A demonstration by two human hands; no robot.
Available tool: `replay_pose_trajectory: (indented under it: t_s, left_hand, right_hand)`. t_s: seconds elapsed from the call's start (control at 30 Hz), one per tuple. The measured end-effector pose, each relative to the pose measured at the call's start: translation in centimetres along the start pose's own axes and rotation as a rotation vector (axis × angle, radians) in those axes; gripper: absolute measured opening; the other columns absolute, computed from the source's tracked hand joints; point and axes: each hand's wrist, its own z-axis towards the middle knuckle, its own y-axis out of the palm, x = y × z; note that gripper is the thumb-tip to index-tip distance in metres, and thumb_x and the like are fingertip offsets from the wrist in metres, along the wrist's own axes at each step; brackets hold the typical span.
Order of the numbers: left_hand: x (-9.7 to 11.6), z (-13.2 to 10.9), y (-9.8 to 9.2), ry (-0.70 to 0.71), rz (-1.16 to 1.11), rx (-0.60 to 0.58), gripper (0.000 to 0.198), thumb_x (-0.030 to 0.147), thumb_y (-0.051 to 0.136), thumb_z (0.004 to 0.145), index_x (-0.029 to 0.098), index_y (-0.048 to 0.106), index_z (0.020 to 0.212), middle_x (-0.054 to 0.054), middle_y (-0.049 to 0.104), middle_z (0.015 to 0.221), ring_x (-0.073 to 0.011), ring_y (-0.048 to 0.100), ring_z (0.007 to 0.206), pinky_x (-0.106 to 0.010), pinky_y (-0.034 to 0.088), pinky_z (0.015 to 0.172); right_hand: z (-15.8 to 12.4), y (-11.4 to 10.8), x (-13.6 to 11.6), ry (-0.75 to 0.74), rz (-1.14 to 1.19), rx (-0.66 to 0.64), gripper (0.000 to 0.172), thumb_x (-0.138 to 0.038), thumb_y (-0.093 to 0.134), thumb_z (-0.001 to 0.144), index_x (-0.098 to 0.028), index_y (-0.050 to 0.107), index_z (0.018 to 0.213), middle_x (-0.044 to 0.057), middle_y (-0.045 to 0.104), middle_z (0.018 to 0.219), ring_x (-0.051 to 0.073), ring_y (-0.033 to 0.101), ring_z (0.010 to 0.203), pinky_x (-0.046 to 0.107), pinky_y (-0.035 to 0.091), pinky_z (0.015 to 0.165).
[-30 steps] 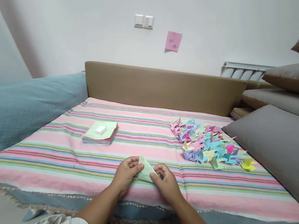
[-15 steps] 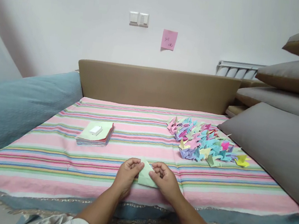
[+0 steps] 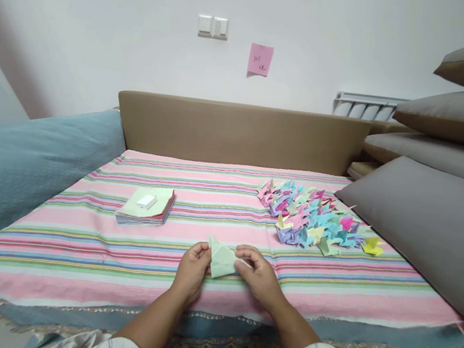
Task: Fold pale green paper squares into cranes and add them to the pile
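A folded piece of pale green paper [image 3: 222, 259] is held between both hands just above the striped cloth [image 3: 75, 244], near its front edge. My left hand [image 3: 191, 269] pinches the paper's left side with curled fingers. My right hand [image 3: 258, 275] grips the right side, its fingers closed over the fold. A pile of several small folded paper figures [image 3: 312, 220] in pink, blue, purple, green and yellow lies on the cloth to the right and beyond my hands.
A stack of coloured paper sheets [image 3: 145, 208] with a small white object [image 3: 146, 201] on top lies left of centre. A blue cushion [image 3: 21, 167] lies along the left, grey cushions [image 3: 424, 218] on the right, and a tan backrest [image 3: 241, 135] behind.
The green paper has been turned and lifted slightly between the hands; its point now sticks up to the left. Both hands stay pinched on it.
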Motion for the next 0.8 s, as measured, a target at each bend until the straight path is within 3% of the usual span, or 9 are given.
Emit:
replay_pose_trajectory:
  t_s: [0.1, 0.2, 0.27, 0.43, 0.53, 0.7, 0.8]
  left_hand:
    - [0.2, 0.3, -0.2, 0.134, 0.023, 0.098, 0.03, 0.04, 0.076, 0.06, 0.016, 0.06, 0.071, 0.007, 0.055, 0.052, -0.0039, 0.043, 0.042, -0.015, 0.034, 0.042]
    - [0.3, 0.4, -0.3, 0.186, 0.019, 0.142, 0.031, 0.039, 0.076, 0.061, 0.015, 0.062, 0.074, 0.005, 0.059, 0.057, -0.0051, 0.047, 0.046, -0.016, 0.036, 0.044]
    - [0.4, 0.3, -0.3, 0.198, -0.018, 0.163, 0.031, 0.038, 0.076, 0.061, 0.015, 0.062, 0.077, 0.004, 0.06, 0.059, -0.0059, 0.049, 0.047, -0.016, 0.038, 0.044]
    - [0.9, 0.1, 0.0, 0.086, -0.198, 0.151, 0.033, 0.034, 0.079, 0.058, 0.017, 0.057, 0.075, 0.005, 0.062, 0.065, -0.0074, 0.056, 0.053, -0.016, 0.043, 0.045]
    - [1.1, -0.2, 0.1, 0.011, -0.246, 0.094, 0.035, 0.034, 0.079, 0.059, 0.017, 0.055, 0.077, 0.003, 0.064, 0.069, -0.0094, 0.06, 0.059, -0.019, 0.049, 0.053]
    - [0.4, -0.8, 0.6, -0.161, -0.102, -0.137, 0.052, 0.022, 0.083, 0.054, 0.017, 0.055, 0.098, -0.003, 0.069, 0.084, -0.0163, 0.065, 0.07, -0.028, 0.054, 0.061]
    - [-0.1, -0.9, 0.9, -0.147, -0.088, -0.11, 0.051, 0.02, 0.083, 0.051, 0.016, 0.057, 0.094, -0.004, 0.07, 0.081, -0.0163, 0.065, 0.068, -0.026, 0.054, 0.06]
  right_hand:
    - [0.1, -0.2, -0.3, 0.132, 0.214, 0.03, 0.048, -0.061, 0.055, 0.074, -0.023, 0.055, 0.103, 0.009, 0.057, 0.116, 0.023, 0.056, 0.104, 0.035, 0.047, 0.082]
    - [-0.1, -0.3, -0.6, 0.375, 0.444, -0.079, 0.055, -0.065, 0.045, 0.079, -0.027, 0.041, 0.119, 0.008, 0.061, 0.109, 0.019, 0.063, 0.089, 0.036, 0.049, 0.075]
    - [-0.3, -0.2, -0.7, 0.44, 0.448, -0.14, 0.057, -0.059, 0.055, 0.077, -0.027, 0.037, 0.121, 0.006, 0.064, 0.101, 0.017, 0.064, 0.082, 0.033, 0.049, 0.072]
    - [-0.4, 0.6, -0.1, 0.335, 0.422, -0.17, 0.067, -0.037, 0.076, 0.063, -0.022, 0.038, 0.117, 0.0, 0.066, 0.078, 0.015, 0.062, 0.066, 0.027, 0.046, 0.063]
    - [-0.1, 0.9, 0.0, 0.293, 0.338, -0.109, 0.061, -0.038, 0.075, 0.06, -0.019, 0.045, 0.109, -0.001, 0.064, 0.07, 0.015, 0.061, 0.062, 0.027, 0.045, 0.06]
    - [0.3, 0.8, -0.4, 0.234, 0.318, -0.053, 0.056, -0.039, 0.075, 0.059, -0.018, 0.048, 0.102, -0.001, 0.064, 0.07, 0.014, 0.061, 0.063, 0.027, 0.046, 0.063]
    - [0.2, 0.9, -0.2, 0.253, 0.326, -0.066, 0.054, -0.041, 0.074, 0.062, -0.019, 0.048, 0.103, -0.004, 0.061, 0.064, 0.01, 0.056, 0.053, 0.022, 0.042, 0.052]
